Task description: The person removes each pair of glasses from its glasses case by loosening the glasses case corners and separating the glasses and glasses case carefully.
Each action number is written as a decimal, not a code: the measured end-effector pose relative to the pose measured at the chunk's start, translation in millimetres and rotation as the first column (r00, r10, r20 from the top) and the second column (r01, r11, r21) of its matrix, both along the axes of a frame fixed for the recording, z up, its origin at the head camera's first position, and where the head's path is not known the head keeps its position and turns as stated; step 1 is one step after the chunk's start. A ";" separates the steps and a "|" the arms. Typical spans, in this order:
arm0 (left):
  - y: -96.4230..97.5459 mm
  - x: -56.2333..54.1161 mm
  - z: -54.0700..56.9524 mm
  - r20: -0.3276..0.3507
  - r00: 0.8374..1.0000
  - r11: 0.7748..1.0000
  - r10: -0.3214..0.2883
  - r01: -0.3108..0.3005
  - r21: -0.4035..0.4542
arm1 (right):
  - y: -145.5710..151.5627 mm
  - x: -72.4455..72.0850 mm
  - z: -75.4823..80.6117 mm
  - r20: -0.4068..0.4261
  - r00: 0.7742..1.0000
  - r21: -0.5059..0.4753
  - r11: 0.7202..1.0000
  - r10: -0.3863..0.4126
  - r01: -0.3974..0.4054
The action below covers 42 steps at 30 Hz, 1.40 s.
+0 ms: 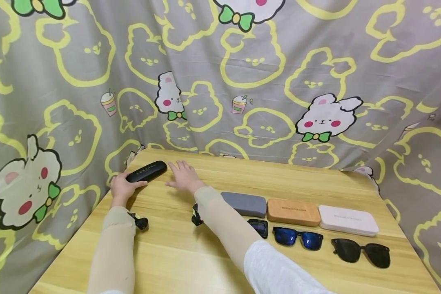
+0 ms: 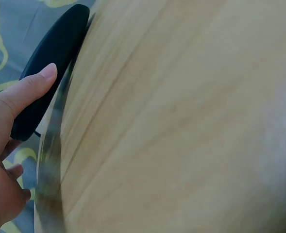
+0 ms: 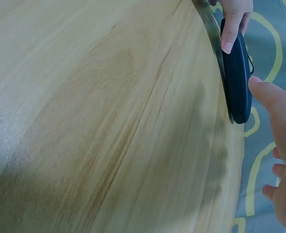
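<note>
A black glasses case (image 1: 147, 171) with small lettering on its lid lies at the far left of the table. My left hand (image 1: 123, 188) grips its left end, thumb along the near side; in the left wrist view the thumb (image 2: 33, 87) presses the dark case (image 2: 55, 43) and the other fingers are partly hidden. My right hand (image 1: 185, 177) is beside the right end of the case, fingers spread and holding nothing. In the right wrist view, the right hand (image 3: 283, 126) has its fingertips close to the case (image 3: 237, 82); whether one touches it I cannot tell.
A grey-blue case (image 1: 244, 204), an orange-brown case (image 1: 293, 212) and a white case (image 1: 348, 220) stand in a row on the wooden table (image 1: 169, 253). Before them lie dark glasses (image 1: 259, 228) partly behind my right arm, blue-lensed sunglasses (image 1: 297, 238) and black sunglasses (image 1: 361, 252). A patterned curtain (image 1: 206, 61) surrounds the table.
</note>
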<state>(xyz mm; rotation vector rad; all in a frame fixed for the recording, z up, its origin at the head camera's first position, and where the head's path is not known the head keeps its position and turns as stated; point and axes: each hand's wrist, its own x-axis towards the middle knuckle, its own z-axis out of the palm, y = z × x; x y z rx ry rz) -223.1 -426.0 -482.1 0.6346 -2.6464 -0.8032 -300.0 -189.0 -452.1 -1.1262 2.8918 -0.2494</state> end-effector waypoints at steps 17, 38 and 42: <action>0.4 4.8 17.7 -0.104 0.984 0.990 -0.142 0.142 -0.002 | -1.3 1.2 8.7 -0.032 0.999 -0.043 0.999 0.009 -0.010; 16.5 16.6 33.0 -0.104 0.965 0.965 -0.241 0.250 0.085 | -2.0 0.3 12.4 -0.046 0.998 -0.080 0.996 0.032 -0.035; 19.6 20.3 33.3 -0.099 0.964 0.962 -0.248 0.257 0.096 | 0.3 1.7 14.1 -0.048 0.998 -0.085 0.996 0.036 -0.040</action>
